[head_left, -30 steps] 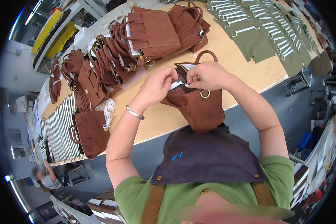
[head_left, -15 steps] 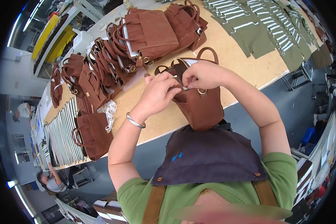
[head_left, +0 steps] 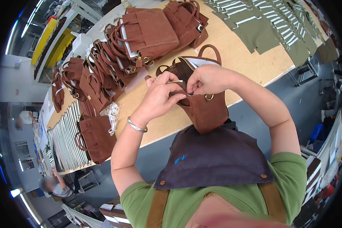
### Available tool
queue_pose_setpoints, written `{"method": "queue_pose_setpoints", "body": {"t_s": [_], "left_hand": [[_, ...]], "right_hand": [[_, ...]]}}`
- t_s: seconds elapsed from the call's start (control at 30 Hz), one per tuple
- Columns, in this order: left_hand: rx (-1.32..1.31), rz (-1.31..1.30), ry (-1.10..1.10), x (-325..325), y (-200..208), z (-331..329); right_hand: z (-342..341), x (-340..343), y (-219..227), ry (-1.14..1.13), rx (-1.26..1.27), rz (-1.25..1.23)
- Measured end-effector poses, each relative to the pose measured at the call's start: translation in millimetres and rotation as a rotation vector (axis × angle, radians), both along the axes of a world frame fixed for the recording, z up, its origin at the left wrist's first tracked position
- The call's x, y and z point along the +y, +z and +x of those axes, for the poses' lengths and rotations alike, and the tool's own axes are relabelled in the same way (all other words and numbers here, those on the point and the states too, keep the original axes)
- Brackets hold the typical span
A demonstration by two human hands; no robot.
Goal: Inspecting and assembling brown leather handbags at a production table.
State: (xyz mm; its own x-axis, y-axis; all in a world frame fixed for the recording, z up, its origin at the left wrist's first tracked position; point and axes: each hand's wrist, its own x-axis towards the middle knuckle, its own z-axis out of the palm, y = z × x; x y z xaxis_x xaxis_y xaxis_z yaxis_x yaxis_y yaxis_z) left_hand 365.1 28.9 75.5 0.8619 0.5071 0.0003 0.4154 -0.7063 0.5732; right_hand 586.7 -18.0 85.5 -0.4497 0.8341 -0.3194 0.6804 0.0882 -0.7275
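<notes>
Your left hand (head_left: 159, 94) pinches the boxy brown leather handbag (head_left: 208, 113), four o'clock from it; your right hand (head_left: 209, 79) hides its grip inside.

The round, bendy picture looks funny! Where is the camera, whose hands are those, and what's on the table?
There's no robot here. A person wears the camera on their head, looking down, and its wide fisheye lens bends straight edges. Those are the person's bare hands. The left hand holds the rim of an open brown bag; the right hand reaches into its top, hiding its fingertips' grip. On the table lie more brown bags and olive pieces with white strips.
</notes>
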Motion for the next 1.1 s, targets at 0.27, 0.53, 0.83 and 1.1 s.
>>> {"method": "queue_pose_setpoints", "body": {"t_s": [0.27,0.53,0.83,1.1], "left_hand": [[0.018,-0.010,0.022,-1.4,-5.0,-0.5],[-0.049,0.016,0.053,-7.0,-2.8,2.1],[-0.043,0.098,0.067,-10.8,-3.2,5.9],[-0.061,0.116,0.040,-13.3,-0.5,5.8]], "right_hand": [[4.1,-3.9,-5.6,-0.039,0.069,-0.036],[6.2,-7.3,-8.8,-0.068,0.069,-0.018],[8.4,-9.4,-5.8,-0.035,0.116,-0.028],[10.5,-9.2,0.4,0.015,0.185,-0.159]]}}
